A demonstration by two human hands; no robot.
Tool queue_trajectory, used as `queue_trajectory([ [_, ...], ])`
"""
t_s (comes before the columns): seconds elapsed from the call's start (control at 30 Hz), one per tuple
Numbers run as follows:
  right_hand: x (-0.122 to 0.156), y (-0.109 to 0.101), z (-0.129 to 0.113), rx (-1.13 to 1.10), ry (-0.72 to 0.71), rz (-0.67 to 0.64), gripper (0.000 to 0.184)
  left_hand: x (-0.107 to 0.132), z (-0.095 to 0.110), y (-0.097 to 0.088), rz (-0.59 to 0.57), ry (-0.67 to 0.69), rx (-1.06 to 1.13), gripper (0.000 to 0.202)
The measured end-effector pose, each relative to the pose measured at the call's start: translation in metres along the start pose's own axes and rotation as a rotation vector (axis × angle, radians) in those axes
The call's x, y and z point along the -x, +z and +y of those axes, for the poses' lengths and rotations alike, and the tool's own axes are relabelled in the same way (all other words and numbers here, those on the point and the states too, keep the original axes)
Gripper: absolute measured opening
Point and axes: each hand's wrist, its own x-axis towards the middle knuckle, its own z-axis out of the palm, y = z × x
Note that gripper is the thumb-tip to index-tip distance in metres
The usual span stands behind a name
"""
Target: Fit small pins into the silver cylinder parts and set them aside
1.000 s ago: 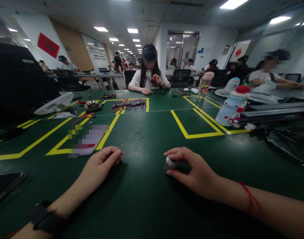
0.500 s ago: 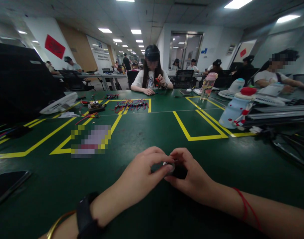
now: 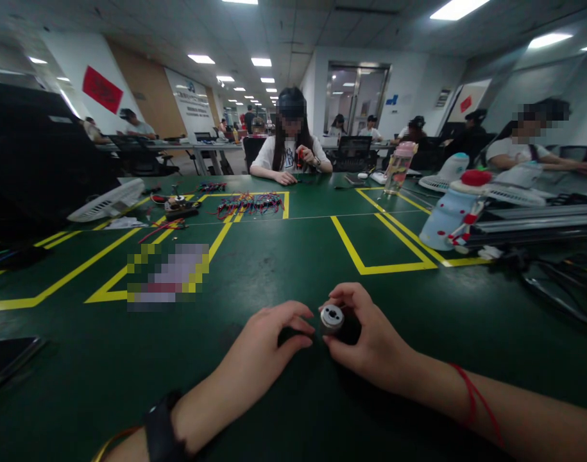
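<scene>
A small cylindrical metal part (image 3: 332, 316), its silvery top face pierced by a dark centre and smaller holes, is held between the thumb and fingers of my right hand (image 3: 367, 333). It is upright, just over the green table (image 3: 283, 263) or standing on it; I cannot tell which. Just left of the part is my left hand (image 3: 269, 337), with a gap between its thumb and fingers and nothing in them. Its fingertips point at the part without touching it.
Bundles of coloured wires (image 3: 249, 204) lie at the back left, near a small device (image 3: 176, 204). On the right stand a blue bottle (image 3: 440, 218), a pink-lidded bottle (image 3: 399, 168) and metal rails (image 3: 538, 221). A phone-like dark slab (image 3: 9, 359) lies left. Across sits a person (image 3: 292, 141).
My left hand has come off the metal part and drawn back to the left, uncovering the part's top face. My right hand stays around it.
</scene>
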Motion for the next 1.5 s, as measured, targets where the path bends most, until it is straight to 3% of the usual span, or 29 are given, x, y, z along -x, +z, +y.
queue_trajectory([
  [0.13,-0.001,0.002,0.000,0.014,0.001,-0.001,0.050,0.000,-0.001,0.008,-0.045,0.003,0.032,0.036],
  [0.2,-0.002,-0.002,-0.001,0.019,0.011,0.006,0.051,0.001,-0.003,0.000,-0.029,-0.046,0.131,0.048],
  [0.27,-0.003,-0.017,0.000,0.031,0.024,0.051,0.050,0.004,-0.009,-0.018,0.034,-0.123,0.223,0.048],
  [0.37,0.001,-0.061,0.013,0.122,0.084,0.228,0.049,0.015,-0.029,-0.052,0.181,-0.267,0.297,0.032],
  [0.47,0.014,-0.122,0.042,0.335,0.242,0.434,0.053,0.030,-0.055,-0.081,0.340,-0.359,0.361,0.027],
  [0.6,0.042,-0.193,0.088,0.681,0.487,0.535,0.056,0.043,-0.080,-0.093,0.444,-0.381,0.474,0.025],
  [0.7,0.057,-0.218,0.109,0.735,0.526,0.561,0.058,0.045,-0.086,-0.092,0.468,-0.377,0.487,0.025],
  [0.8,0.058,-0.213,0.104,0.916,0.413,0.623,0.068,0.044,-0.086,-0.091,0.440,-0.382,0.429,0.026],
  [0.87,0.050,-0.192,0.085,1.079,0.204,0.665,0.071,0.043,-0.086,-0.091,0.433,-0.378,0.398,0.026],
  [0.9,0.045,-0.176,0.073,1.101,0.090,0.624,0.067,0.043,-0.085,-0.091,0.433,-0.376,0.382,0.026],
  [0.97,0.032,-0.137,0.045,0.962,-0.070,0.380,0.048,0.042,-0.084,-0.091,0.431,-0.369,0.340,0.025],
  [1.07,0.013,-0.068,0.012,0.542,-0.068,-0.091,0.038,0.044,-0.081,-0.091,0.412,-0.336,0.251,0.023],
  [1.17,-0.003,-0.015,-0.005,0.324,-0.049,-0.241,0.037,0.046,-0.077,-0.092,0.380,-0.298,0.171,0.022],
  [1.23,-0.008,0.000,-0.009,0.282,-0.049,-0.247,0.026,0.047,-0.075,-0.092,0.363,-0.283,0.146,0.022],
  [1.3,-0.010,-0.006,-0.009,0.272,-0.029,-0.237,0.020,0.047,-0.074,-0.093,0.350,-0.284,0.133,0.022],
  [1.37,-0.007,-0.033,-0.004,0.320,0.010,-0.158,0.022,0.046,-0.074,-0.093,0.340,-0.290,0.125,0.023],
  [1.5,0.011,-0.124,0.022,0.708,0.096,0.285,0.027,0.044,-0.074,-0.092,0.341,-0.300,0.112,0.023],
])
